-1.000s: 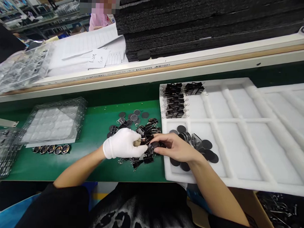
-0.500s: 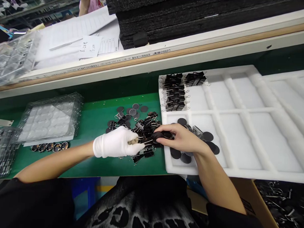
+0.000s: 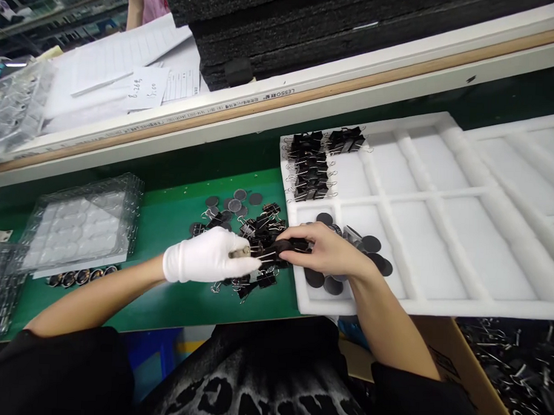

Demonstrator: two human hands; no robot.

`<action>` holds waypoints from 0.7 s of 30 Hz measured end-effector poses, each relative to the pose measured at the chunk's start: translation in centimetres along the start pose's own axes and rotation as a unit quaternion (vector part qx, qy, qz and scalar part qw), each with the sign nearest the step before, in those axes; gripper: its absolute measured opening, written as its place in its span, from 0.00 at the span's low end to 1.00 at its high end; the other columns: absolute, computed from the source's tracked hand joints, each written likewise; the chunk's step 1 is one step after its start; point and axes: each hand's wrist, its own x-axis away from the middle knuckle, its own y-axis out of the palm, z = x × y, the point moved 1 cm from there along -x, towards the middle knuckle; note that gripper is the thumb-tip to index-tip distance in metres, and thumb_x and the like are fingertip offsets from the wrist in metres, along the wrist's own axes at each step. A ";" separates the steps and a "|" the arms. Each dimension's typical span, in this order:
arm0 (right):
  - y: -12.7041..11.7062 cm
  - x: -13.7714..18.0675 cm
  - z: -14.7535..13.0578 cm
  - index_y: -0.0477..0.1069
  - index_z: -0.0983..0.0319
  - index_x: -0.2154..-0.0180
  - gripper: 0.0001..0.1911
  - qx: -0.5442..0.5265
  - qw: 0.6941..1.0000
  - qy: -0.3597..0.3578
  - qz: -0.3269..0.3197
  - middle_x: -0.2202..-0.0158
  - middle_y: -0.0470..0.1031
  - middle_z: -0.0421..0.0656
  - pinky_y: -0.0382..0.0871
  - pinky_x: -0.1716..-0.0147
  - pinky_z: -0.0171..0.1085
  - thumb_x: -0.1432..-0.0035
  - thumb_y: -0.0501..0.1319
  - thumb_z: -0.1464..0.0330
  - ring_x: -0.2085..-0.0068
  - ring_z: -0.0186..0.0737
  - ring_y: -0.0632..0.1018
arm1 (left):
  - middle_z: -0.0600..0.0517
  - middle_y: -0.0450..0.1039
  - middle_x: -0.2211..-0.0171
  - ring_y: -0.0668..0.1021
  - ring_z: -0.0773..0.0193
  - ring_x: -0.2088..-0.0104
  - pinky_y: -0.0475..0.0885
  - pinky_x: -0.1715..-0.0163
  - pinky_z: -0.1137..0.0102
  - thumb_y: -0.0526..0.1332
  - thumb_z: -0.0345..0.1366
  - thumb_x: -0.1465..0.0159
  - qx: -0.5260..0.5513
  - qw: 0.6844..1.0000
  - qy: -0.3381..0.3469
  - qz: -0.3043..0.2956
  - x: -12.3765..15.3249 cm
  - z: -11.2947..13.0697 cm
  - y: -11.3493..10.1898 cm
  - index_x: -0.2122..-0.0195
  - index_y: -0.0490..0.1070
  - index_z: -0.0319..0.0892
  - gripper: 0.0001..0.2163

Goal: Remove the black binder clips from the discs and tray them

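My left hand (image 3: 209, 262), in a white glove, is closed on a small tan object at its fingertips, over a heap of black binder clips (image 3: 258, 231) on the green mat. My bare right hand (image 3: 325, 251) pinches a black binder clip (image 3: 287, 247) right beside the left fingertips, at the near-left corner of a white foam tray (image 3: 439, 237). Dark round discs (image 3: 371, 244) lie in the tray compartment under my right wrist. More grey discs (image 3: 234, 203) sit on the mat behind the heap.
Rows of clipped binder clips (image 3: 312, 166) fill the tray's far-left compartment. Stacked clear blister trays (image 3: 81, 222) lie at the left, with a row of shiny round pieces (image 3: 74, 277) in front. Papers (image 3: 127, 75) and black foam sheets (image 3: 356, 22) sit beyond the rail. A box of clips (image 3: 517, 367) is at lower right.
The view has shifted so everything sits a little higher and to the left. Both hands stay together over the clip heap; my right fingers have turned the black clip flatter.
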 end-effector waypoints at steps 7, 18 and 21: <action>-1.1 0.5 0.2 0.78 0.44 0.50 0.18 0.268 0.918 -0.103 0.274 0.44 0.78 0.39 0.53 0.39 0.61 0.35 0.62 0.72 0.40 0.54 0.75 | 0.48 0.78 0.74 0.77 0.65 0.75 0.71 0.74 0.71 0.52 0.59 0.30 0.153 0.986 -0.043 -0.039 -4.9 2.0 -2.7 0.67 0.73 0.40 0.26; -5.4 0.1 2.9 0.64 0.58 0.47 0.37 -0.390 0.798 0.037 0.458 0.59 0.81 0.44 0.77 0.55 0.39 0.54 0.77 0.58 0.59 0.38 0.81 | 0.53 0.76 0.73 0.73 0.67 0.74 0.67 0.71 0.72 0.53 0.55 0.30 0.017 0.994 0.090 0.057 -15.4 6.0 -5.2 0.68 0.72 0.41 0.23; -5.6 0.0 2.8 0.66 0.58 0.55 0.33 -0.422 0.758 0.011 0.497 0.66 0.81 0.39 0.77 0.62 0.34 0.59 0.80 0.64 0.66 0.33 0.79 | 0.55 0.73 0.76 0.71 0.68 0.75 0.64 0.73 0.72 0.57 0.57 0.32 -0.034 0.993 0.101 0.054 -16.2 6.7 -5.3 0.72 0.71 0.41 0.23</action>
